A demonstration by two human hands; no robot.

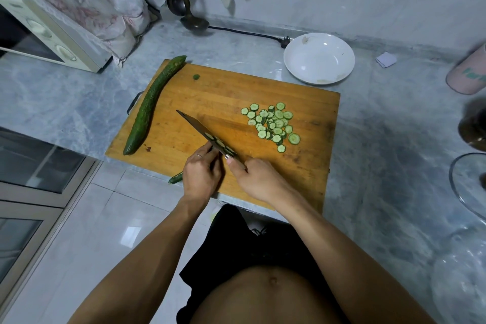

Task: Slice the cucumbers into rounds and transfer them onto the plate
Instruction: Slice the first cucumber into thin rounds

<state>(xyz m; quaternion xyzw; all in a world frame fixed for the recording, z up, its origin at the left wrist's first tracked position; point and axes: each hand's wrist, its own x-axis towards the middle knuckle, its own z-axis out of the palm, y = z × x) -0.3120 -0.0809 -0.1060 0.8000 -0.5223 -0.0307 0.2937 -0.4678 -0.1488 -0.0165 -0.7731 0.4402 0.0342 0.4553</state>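
Both hands [201, 171] [256, 179] work a knife [200, 130] over wooden board [310, 166] on marble counter [381, 139].

No text can be read with certainty. The pink cup [469, 73] at the right edge of the counter has green letters on its side, but they are blurred and cut by the frame, so no word can be made out. The microwave oven [50, 34] at the left shows two round dials; any marks around them are too small to read.
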